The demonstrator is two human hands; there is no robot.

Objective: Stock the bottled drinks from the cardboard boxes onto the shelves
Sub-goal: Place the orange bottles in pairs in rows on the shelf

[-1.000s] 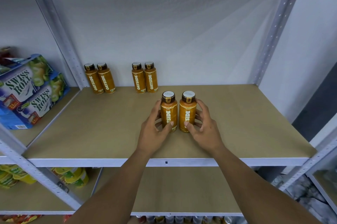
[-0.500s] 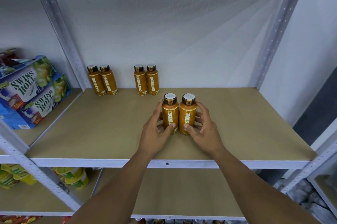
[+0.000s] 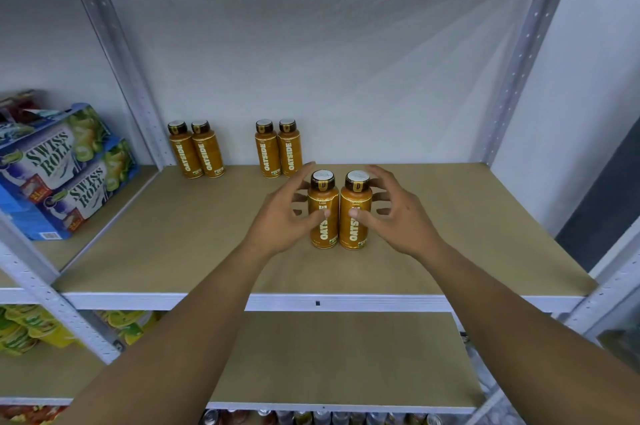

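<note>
Your left hand point(image 3: 280, 216) and right hand point(image 3: 398, 216) flank two upright bottles, fingers spread and loosely curved, not clamped. Your left thumb point(image 3: 320, 215) touches the front of the left bottle point(image 3: 322, 197) and your right thumb point(image 3: 358, 215) touches the front of the right bottle point(image 3: 356, 196). The other fingers arc round the outer sides near the caps, with gaps showing between them and the labels. Both bottles stand side by side, touching, on the shelf point(image 3: 467, 244) between your palms. Just beyond your left fingertips a second pair point(image 3: 278, 149) stands at the back wall. Further to the left of that, a third pair point(image 3: 195, 151) stands by the upright. Well off to the left of your left hand, stacked Swiss roll boxes point(image 3: 59, 165) sit in the next bay.
</note>
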